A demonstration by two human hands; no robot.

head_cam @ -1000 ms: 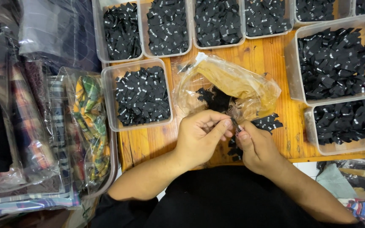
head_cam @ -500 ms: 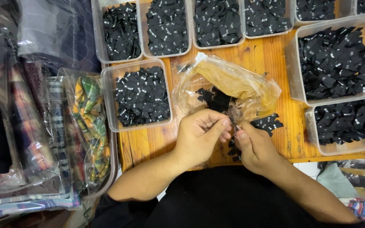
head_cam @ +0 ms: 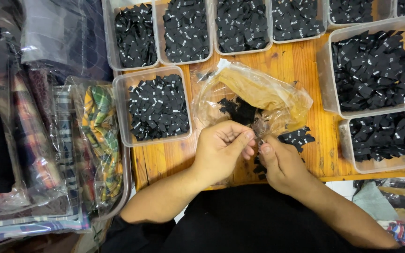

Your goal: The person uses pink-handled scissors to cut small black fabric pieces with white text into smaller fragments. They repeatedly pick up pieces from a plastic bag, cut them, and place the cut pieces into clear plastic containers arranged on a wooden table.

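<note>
Pinching small black labels (head_cam: pixel 258 165), left hand (head_cam: pixel 221 151) and right hand (head_cam: pixel 282 164) meet fingertip to fingertip over the tabletop (head_cam: pixel 301 65) | loose labels lie beside a crumpled clear bag (head_cam: pixel 258 96) still holding some | tubs (head_cam: pixel 158 105) beyond look well filled; sorting seems mid-way.

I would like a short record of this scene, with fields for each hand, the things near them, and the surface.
left hand: fingers curled, pinching at the mouth of the clear plastic bag
right hand: fingertips meet the left hand's at the same spot
bag contents: small black fabric labels
loose labels: small pile beside the right hand
nearest tub: clear tub of black labels, left of the bag
surface: wooden table
far left: folded plaid fabrics in plastic
</note>
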